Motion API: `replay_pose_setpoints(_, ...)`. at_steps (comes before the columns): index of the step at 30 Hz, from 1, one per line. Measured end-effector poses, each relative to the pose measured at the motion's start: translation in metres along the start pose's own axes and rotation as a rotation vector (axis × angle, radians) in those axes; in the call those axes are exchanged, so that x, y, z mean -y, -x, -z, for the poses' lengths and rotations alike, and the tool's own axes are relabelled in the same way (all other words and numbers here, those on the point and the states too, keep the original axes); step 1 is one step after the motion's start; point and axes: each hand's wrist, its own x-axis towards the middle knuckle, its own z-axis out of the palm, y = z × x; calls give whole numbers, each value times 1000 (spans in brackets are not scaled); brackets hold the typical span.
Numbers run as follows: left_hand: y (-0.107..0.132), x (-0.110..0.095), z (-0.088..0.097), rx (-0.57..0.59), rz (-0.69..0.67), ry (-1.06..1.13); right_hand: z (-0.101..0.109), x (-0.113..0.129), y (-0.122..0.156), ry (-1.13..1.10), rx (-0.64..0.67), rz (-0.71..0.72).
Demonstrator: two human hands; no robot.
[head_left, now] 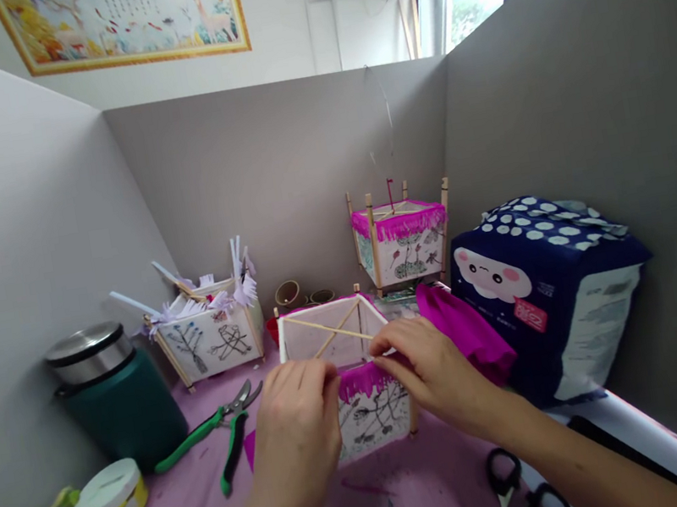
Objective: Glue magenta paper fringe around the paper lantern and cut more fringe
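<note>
A box-shaped paper lantern (375, 423) with dark plant drawings and a wooden stick frame stands in front of me. Thin sticks cross over its open top. A magenta fringed paper strip (364, 380) runs along the top edge of its near side. My left hand (300, 418) is closed at the strip's left part, thumb against curled fingers. At the right end of the strip, my right hand (430, 363) pinches it between thumb and fingers at the lantern's rim. The left hand hides the lantern's near left corner.
Left stand green-handled pruning shears (230, 425), a teal flask (117, 400), a white-lidded tub (112, 495) and a lantern with pale fringe (210, 334). Behind is another magenta-fringed lantern (407, 242). Magenta paper (463, 332), a blue tissue pack (550, 288) and scissors (506, 475) lie right.
</note>
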Motion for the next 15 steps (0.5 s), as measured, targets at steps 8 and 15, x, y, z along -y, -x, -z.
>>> replay_pose_setpoints(8,2,3,2,-61,-41,7,-2,-1,0,42,-14,63)
replay_pose_setpoints(15,11,-18,3,-247,-297,-2,-3,-4,-2,41,-17,77)
